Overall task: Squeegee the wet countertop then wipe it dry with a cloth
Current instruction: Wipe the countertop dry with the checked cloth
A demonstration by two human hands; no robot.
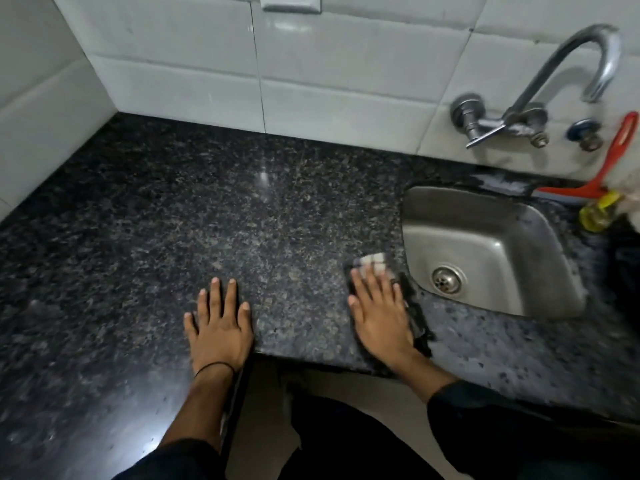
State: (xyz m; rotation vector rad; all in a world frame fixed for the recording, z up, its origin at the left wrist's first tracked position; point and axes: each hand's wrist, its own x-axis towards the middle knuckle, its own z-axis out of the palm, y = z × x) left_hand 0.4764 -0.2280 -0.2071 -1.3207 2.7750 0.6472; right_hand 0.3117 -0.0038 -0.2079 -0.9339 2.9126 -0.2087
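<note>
The dark speckled granite countertop (214, 209) fills most of the view. My right hand (379, 313) lies flat with straight fingers, pressing a dark and white checked cloth (375, 263) onto the counter just left of the sink. Most of the cloth is hidden under the hand; its edges show beyond the fingertips and along the right side. My left hand (220, 327) rests flat on the counter near the front edge, fingers spread, holding nothing. A red squeegee (613, 161) leans against the tiled wall behind the sink at the far right.
A steel sink (491, 244) with a drain is set in the counter at the right. A chrome tap (540, 98) juts from the white tiled wall above it. A yellow bottle (597, 213) stands beside the squeegee. The counter's front edge runs just below my hands.
</note>
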